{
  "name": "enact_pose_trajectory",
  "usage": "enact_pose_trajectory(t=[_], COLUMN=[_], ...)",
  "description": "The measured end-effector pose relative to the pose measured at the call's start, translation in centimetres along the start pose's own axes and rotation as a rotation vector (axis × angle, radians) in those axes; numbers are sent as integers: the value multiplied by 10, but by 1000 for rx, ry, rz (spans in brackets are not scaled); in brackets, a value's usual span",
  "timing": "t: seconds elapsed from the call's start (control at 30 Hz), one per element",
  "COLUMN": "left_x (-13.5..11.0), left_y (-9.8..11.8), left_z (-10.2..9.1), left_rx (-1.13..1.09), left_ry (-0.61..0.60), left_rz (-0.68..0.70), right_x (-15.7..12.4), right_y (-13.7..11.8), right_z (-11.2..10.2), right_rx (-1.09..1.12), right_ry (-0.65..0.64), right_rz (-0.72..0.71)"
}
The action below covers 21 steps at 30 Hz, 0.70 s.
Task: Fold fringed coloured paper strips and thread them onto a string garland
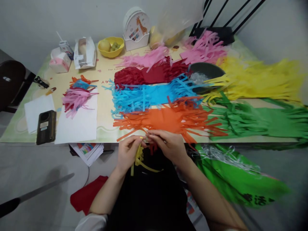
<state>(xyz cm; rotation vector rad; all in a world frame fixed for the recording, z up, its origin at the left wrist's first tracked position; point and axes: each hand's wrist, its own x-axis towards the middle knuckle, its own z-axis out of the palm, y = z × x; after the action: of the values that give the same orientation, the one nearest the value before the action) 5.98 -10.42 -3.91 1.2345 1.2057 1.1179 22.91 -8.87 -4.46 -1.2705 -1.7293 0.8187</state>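
Observation:
My left hand (pixel 128 152) is closed in a pinch on a yellow paper tassel (pixel 139 158), whose cut strips hang down over the black clothing on my lap. Fingertips pressed together, my right hand (pixel 171 147) meets the left at the tassel's top end; what it grips is too small to make out. Just beyond both hands lies a fringed orange paper stack (pixel 160 119) at the table's front edge. Finished-looking small tassels, one pink (pixel 76 98), one blue (pixel 81 84) and one orange (pixel 80 79), rest on white paper (pixel 77 128) to the left.
Fringed blue (pixel 160 93), dark red (pixel 154 75), yellow (pixel 262 80) and green (pixel 279 122) paper covers the table. A phone (pixel 46 126) lies front left. At the back stands a yellow fruit bowl (pixel 102 53). A green bag (pixel 231 179) hangs below the right edge.

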Motion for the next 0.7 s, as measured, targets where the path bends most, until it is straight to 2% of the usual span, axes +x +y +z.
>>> enact_pose_trajectory(t=[0.37,0.57,0.7], left_x=[2,5,10], left_y=[5,4,0], left_z=[1,-1,3], left_rx=[-26,302,352], left_ry=[9,-39,11], left_rz=[53,307,295], right_x=[-1,-1,2], right_y=[-1,0,2], right_z=[2,8,12], right_rx=[-79,-219,-284], right_ry=[10,1,-26], right_rz=[-68,-142,-195])
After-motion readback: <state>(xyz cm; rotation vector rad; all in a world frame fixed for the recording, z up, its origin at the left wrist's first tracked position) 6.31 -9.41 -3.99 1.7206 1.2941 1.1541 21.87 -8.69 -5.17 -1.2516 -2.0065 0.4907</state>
